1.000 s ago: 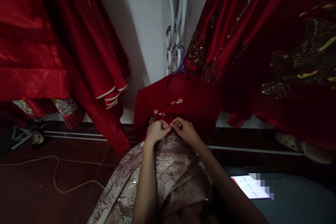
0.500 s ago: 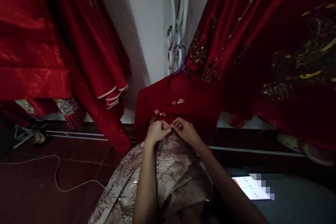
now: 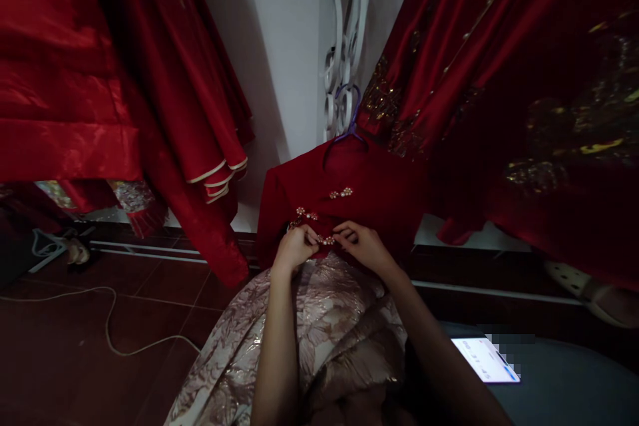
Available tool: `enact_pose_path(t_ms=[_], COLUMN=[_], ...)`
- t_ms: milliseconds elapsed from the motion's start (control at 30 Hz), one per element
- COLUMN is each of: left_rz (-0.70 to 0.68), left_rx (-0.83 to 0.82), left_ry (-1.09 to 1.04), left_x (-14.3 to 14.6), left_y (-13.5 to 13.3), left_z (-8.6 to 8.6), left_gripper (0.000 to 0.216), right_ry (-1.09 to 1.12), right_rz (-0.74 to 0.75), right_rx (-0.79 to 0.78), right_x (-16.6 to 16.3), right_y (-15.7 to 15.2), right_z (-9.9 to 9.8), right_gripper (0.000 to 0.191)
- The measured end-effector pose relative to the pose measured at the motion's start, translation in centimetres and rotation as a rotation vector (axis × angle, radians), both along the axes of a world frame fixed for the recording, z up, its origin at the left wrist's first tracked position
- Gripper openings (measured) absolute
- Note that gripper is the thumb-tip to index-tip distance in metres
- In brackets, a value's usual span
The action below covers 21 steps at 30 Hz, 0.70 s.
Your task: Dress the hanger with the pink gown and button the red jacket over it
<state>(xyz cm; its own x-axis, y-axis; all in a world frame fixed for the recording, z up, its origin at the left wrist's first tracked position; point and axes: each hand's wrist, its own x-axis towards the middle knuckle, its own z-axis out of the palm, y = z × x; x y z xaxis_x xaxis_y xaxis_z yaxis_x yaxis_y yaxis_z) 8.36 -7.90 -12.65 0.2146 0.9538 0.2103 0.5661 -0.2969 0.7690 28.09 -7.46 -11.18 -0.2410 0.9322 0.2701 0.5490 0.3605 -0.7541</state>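
A dark red jacket [image 3: 299, 183] hangs in front of me on a purple hanger [image 3: 352, 130]. Flower-shaped pearl clasps decorate its front, one high on the chest [image 3: 341, 193] and another further left [image 3: 306, 214]. Lower down, a third pearl clasp [image 3: 327, 240] lies between my hands. Fingers of my left hand [image 3: 294, 247] pinch at its left end. At the right end, thumb and forefinger of my right hand [image 3: 363, 246] are closed on the clasp, the other fingers curled. The exact grip is small and dim.
Shiny patterned fabric [image 3: 259, 326] covers my lap below the jacket. Red garments hang at left [image 3: 60, 66] and right [image 3: 409, 33]. A lit phone [image 3: 484, 358] rests on a dark surface at right. A white cable [image 3: 112, 319] crosses the tiled floor; shoes [image 3: 77, 251] stand by a rail.
My hands have moved slightly apart, so more of the lower pearl clasp shows between them. The view has shifted a little, and the phone's screen shows something different.
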Motion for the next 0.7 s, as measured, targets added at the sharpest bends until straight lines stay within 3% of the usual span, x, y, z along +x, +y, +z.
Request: enact_pose_path(t_ms=[300,700], left_rz=[-0.046,-0.012], left_rx=[0.013,0.072], left_ry=[-0.021,0.012], left_x=[-0.3,0.7], left_y=[-0.2,-0.2], left_z=[0.6,0.8], left_gripper=[0.015,0.027], right_ry=[0.06,0.0], right_rz=[-0.067,0.078], right_rx=[0.074,-0.037], right_x=[1.6,0.8], right_y=[-0.8,-0.2], right_z=[2.9,0.7], right_gripper=[0.022,0.017])
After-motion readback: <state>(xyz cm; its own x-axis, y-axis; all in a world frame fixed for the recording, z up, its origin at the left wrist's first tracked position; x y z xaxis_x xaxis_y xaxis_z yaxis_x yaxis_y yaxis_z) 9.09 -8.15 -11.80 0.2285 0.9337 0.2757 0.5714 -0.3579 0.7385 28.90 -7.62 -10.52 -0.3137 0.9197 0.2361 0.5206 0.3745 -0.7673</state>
